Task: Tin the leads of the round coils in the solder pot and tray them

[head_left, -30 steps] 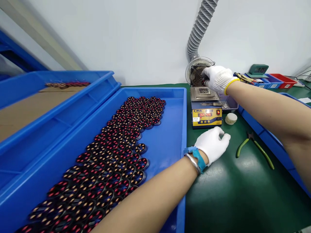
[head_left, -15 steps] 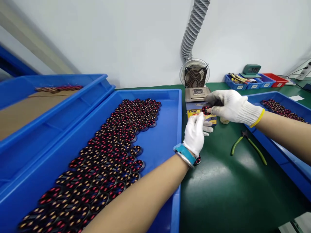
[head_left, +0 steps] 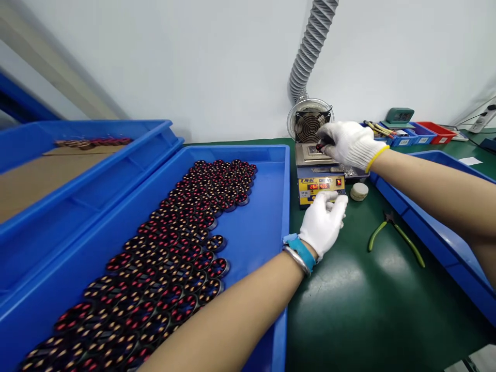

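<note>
My right hand [head_left: 344, 143], in a white knit glove with a yellow cuff edge, pinches a small round wire-wound coil ring [head_left: 321, 146] above the metal top [head_left: 315, 155] of a blue and yellow heated unit with a red digital display [head_left: 318, 186]. The glove's fingers partly cover the ring. In front of that unit is my left hand [head_left: 323, 221], white-gloved, with loosely curled fingers and a gap at the thumb; nothing shows between them. Many similar black rings with red and copper windings [head_left: 182, 232] fill much of the blue tray [head_left: 267, 196] to my left.
Green-handled cutters [head_left: 389, 219] lie on the green table [head_left: 349, 310], near a round whitish pad [head_left: 359, 191]. Behind the unit stand a fan [head_left: 311, 125] and a grey duct hose [head_left: 310, 51]. Another blue tray [head_left: 430, 222] is at right; small bins [head_left: 437, 133] stand farther back.
My right hand has moved up and left with the coil ring, from in front of the display to over the metal top. My left hand has drawn slightly down and away from it, uncovering the display.
</note>
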A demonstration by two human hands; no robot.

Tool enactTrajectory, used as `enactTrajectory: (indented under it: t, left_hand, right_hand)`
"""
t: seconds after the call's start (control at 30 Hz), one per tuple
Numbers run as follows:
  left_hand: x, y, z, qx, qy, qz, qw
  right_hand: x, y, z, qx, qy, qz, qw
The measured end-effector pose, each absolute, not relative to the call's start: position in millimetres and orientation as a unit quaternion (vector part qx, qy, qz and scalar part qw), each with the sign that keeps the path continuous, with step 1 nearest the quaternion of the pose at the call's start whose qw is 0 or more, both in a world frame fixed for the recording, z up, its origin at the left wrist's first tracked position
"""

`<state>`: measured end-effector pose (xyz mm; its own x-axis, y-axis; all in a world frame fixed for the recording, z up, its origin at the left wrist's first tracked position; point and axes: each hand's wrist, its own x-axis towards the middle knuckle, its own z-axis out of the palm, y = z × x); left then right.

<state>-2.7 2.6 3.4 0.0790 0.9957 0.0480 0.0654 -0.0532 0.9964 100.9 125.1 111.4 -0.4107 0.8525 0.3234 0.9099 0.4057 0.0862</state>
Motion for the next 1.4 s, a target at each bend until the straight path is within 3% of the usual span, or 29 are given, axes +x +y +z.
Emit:
enactTrajectory:
  t: [0.37, 0.83, 1.17, 1.4]
  left_hand:
    - [-1, 1, -3, 0.678, 0.492, 0.327, 0.439]
    - [-3, -1, 2, 0.703, 0.497, 0.288, 0.420]
    - [-1, 5, -5, 0.663, 0.523, 0.331, 0.421]
    - [-2, 3, -2, 0.665, 0.525, 0.320, 0.424]
  right_hand:
    - [60, 173, 111, -0.559, -0.807, -0.186, -0.034]
    - [50, 172, 110, -0.561, -0.804, -0.190, -0.057]
    - [80, 171, 126, -0.555, -0.813, -0.169, 0.052]
    - [69, 166, 121, -0.543, -0.819, -0.183, 0.019]
